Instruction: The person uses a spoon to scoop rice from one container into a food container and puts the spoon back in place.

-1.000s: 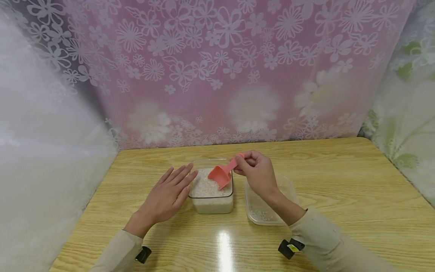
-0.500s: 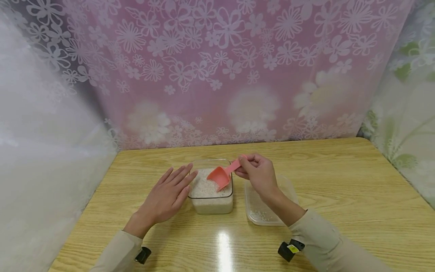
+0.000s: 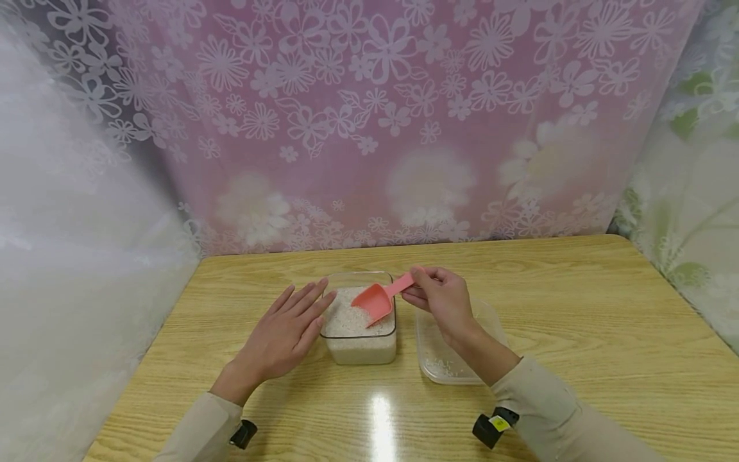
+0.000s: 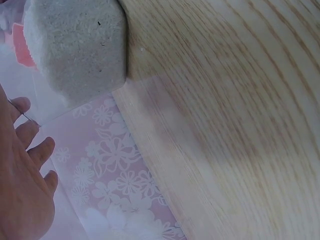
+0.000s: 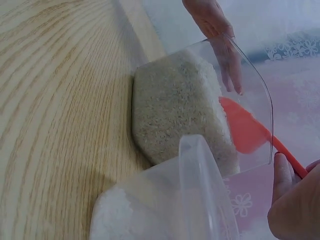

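Scoop [image 3: 372, 301], lower centre, upper-right end pinched by right hand [image 3: 447, 305], long axis slanting down-left to rice [image 3: 345, 321]; left hand [image 3: 283, 330] straight-fingered, empty, at left rim of box [image 3: 358, 336].

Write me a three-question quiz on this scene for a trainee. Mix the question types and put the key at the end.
1. Multiple choice: what does the right hand hold? (a) a glass jar (b) the pink scoop (c) nothing
2. True or false: the left hand is curled round the scoop.
3. Short answer: which holds more rice, the dark-rimmed container or the pale-rimmed tub?

Key:
1. b
2. False; it is outstretched beside the dark-rimmed container.
3. The dark-rimmed container.
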